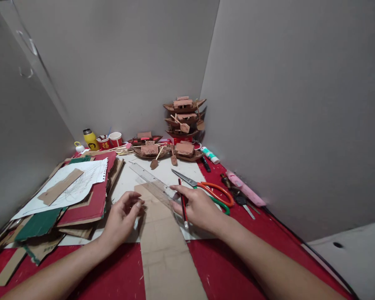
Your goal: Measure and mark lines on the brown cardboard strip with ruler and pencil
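Note:
My right hand [201,208] grips a clear plastic ruler [151,178] between thumb and fingers, with a red and black pencil [183,202] also tucked in it. The ruler slants up to the left above a long strip of brown cardboard [162,250], which has faint lines drawn across it. Beside the strip's left edge is my left hand [125,214], fingers loosely curled and apart from the thumb, holding nothing. Scissors [206,186] with orange and green handles lie just beyond my right hand.
Stacked cardboard pieces [84,208] and scribbled paper [68,187] lie at left. Several model boats [184,152] with small paddles stand at the back. Paper cups [115,138] and a yellow bottle [90,139] are back left. A pink tool [245,188] with a black cord lies along the right wall.

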Demonstrator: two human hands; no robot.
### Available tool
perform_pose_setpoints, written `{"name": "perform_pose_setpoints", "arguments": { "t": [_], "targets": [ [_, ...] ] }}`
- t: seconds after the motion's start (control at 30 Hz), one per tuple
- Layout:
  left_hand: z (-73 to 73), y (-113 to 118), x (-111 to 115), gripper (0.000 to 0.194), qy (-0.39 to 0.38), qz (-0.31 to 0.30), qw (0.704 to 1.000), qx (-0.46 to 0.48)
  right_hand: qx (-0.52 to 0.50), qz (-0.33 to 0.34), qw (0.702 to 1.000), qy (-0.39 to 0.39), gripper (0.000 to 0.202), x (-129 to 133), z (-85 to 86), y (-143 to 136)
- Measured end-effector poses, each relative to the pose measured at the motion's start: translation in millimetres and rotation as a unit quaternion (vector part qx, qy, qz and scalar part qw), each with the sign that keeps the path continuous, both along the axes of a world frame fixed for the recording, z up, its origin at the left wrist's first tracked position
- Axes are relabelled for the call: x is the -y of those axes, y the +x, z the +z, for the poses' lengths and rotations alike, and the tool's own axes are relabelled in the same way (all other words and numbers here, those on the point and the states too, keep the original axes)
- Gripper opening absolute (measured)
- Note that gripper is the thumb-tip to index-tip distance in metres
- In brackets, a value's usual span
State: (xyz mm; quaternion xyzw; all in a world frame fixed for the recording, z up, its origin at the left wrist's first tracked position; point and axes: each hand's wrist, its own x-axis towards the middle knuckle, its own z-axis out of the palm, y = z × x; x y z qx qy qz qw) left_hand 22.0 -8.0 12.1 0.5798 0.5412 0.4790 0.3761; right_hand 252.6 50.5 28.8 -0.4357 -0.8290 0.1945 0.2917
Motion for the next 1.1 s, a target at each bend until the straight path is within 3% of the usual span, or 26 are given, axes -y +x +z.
{"name": "perform_pose_setpoints", "arguments": {
  "t": [0.17, 0.3, 0.47, 0.67, 0.83, 1.1],
  "targets": [
    [-8.5, -13, 3, 0.017, 0.158, -0.01, 0.963, -0.217, 0.014, 0.006, 1.0, 0.001, 0.038, -10, -1.0, 8],
    [-14.3, -17, 4, 0.03, 0.228, -0.048, 0.926, -0.296, 0.015, 0.009, 1.0, -0.007, 0.039, -14, -5.0, 13],
    [-17.7, -10, 10, 0.051, 0.136, -0.094, 0.904, -0.395, -0.021, -0.009, 0.999, -0.029, 0.04, -18, 0.4, 17],
    [-16.1, -8, 10, 0.077, 0.052, -0.08, 0.883, -0.459, -0.096, 0.009, 0.993, -0.066, 0.035, -15, 8.7, 15],
    [-17.2, -11, 8, 0.076, 0.061, -0.096, 0.885, -0.452, -0.115, 0.02, 0.991, -0.063, 0.035, -11, 11.0, 12],
    [-16.0, -4, 16, 0.067, 0.077, -0.14, 0.875, -0.457, -0.063, 0.03, 0.998, -0.006, 0.038, -19, 6.3, 16]
  ]
}}
